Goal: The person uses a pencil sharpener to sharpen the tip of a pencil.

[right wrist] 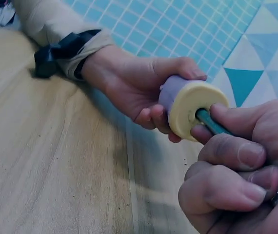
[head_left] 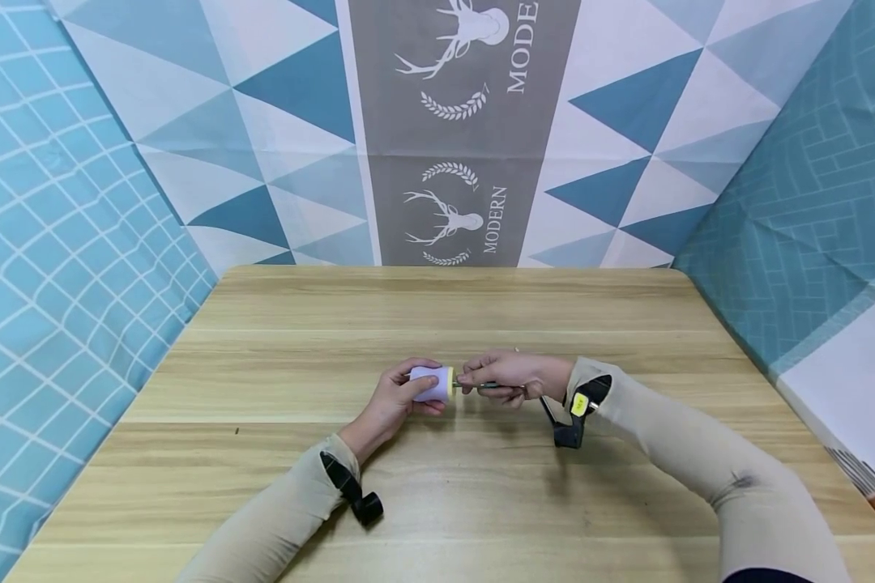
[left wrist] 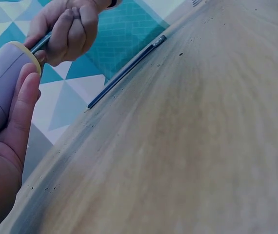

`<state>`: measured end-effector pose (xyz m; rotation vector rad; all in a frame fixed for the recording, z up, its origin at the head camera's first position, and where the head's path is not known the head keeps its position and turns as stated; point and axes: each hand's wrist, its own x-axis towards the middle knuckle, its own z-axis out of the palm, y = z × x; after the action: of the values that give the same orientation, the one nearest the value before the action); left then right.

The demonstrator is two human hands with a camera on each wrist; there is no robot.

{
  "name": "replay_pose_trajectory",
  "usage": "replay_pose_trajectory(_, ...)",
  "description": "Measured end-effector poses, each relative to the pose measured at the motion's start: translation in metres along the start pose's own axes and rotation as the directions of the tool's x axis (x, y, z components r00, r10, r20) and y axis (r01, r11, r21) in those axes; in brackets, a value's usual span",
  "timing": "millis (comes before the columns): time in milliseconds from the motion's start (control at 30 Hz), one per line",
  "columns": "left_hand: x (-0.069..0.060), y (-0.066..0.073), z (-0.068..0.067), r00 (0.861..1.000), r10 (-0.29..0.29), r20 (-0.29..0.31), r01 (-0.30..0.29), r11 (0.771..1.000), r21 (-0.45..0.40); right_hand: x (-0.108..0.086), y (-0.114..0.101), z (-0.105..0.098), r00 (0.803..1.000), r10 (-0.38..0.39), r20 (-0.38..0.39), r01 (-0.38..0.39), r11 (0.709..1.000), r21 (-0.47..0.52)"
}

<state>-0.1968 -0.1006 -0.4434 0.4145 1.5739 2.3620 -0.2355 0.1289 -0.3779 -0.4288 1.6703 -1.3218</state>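
My left hand [head_left: 397, 394] grips a small lilac pencil sharpener [head_left: 428, 384] with a yellow end face, held on its side above the table. That yellow face [right wrist: 190, 109] has a round hole in the right wrist view. A green pencil [right wrist: 212, 122] has one end in the hole. My right hand [head_left: 506, 376] pinches the pencil near the hole, with the other fingers curled along it. Most of its length is hidden by those fingers. Another pencil, dark with a metal band near one end [left wrist: 124, 73], lies on the table in the left wrist view.
The wooden table [head_left: 299, 470] extends around both hands, with a small dark speck [head_left: 236, 431] at left. Patterned cloth walls [head_left: 452, 154] stand behind and at both sides. Dark camera mounts [head_left: 570, 433] are strapped to both wrists over beige sleeves.
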Motion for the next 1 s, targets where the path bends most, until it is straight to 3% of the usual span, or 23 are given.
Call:
replay_pose_trajectory(133,0.000,0.000,0.000,1.000,-0.004,0.012,0.003,1.000,0.019,-0.001,0.003,-0.002,1.000,0.018,-0.017,-0.018,1.000,-0.010)
replay_pose_trajectory(300,0.001,-0.001,-0.001,1.000,-0.004,0.025,0.002,0.999,0.043,-0.007,0.001,-0.004,0.991,-0.014,-0.130,-0.015,0.975,-0.220)
replay_pose_trajectory(433,0.001,0.000,-0.002,1.000,-0.016,0.010,0.015,0.999,0.034,-0.017,0.000,-0.005,0.964,-0.177,-0.198,0.083,0.910,-0.406)
replay_pose_trajectory(500,0.000,0.001,-0.002,1.000,-0.023,0.001,0.023,0.999,0.022,-0.023,0.002,-0.002,0.925,-0.321,-0.205,0.173,0.833,-0.525)
replay_pose_trajectory(567,0.000,0.000,-0.002,1.000,-0.028,-0.009,0.028,1.000,0.011,-0.028,0.004,0.002,0.858,-0.478,-0.186,0.240,0.695,-0.678)
replay_pose_trajectory(600,0.000,0.000,-0.002,1.000,-0.028,-0.013,0.029,1.000,0.005,-0.030,0.006,0.004,0.819,-0.551,-0.160,0.256,0.600,-0.758)
replay_pose_trajectory(667,0.000,0.000,-0.002,0.999,-0.031,-0.023,0.031,0.999,-0.006,-0.030,0.011,0.009,0.728,-0.683,-0.064,0.253,0.354,-0.900)
replay_pose_trajectory(733,0.000,0.000,-0.001,0.999,-0.032,-0.031,0.032,0.999,-0.015,-0.027,0.016,0.012,0.633,-0.771,0.073,0.195,0.067,-0.979)
replay_pose_trajectory(800,0.001,0.000,-0.001,0.999,-0.031,-0.034,0.030,0.999,-0.019,-0.022,0.021,0.013,0.542,-0.811,0.223,0.097,-0.203,-0.974)
replay_pose_trajectory(833,0.001,0.000,-0.001,0.999,-0.030,-0.034,0.030,0.999,-0.018,-0.019,0.023,0.012,0.499,-0.815,0.295,0.044,-0.316,-0.948)
replay_pose_trajectory(867,0.001,0.000,-0.001,0.999,-0.028,-0.031,0.028,0.999,-0.016,-0.016,0.025,0.011,0.462,-0.811,0.359,-0.005,-0.408,-0.913)
replay_pose_trajectory(933,0.001,0.000,-0.001,0.999,-0.027,-0.023,0.027,1.000,-0.004,-0.011,0.027,0.009,0.426,-0.780,0.458,-0.092,-0.542,-0.836)
replay_pose_trajectory(1000,0.001,0.000,-0.001,0.999,-0.026,-0.019,0.026,1.000,0.006,-0.008,0.028,0.007,0.404,-0.746,0.529,-0.135,-0.621,-0.772)
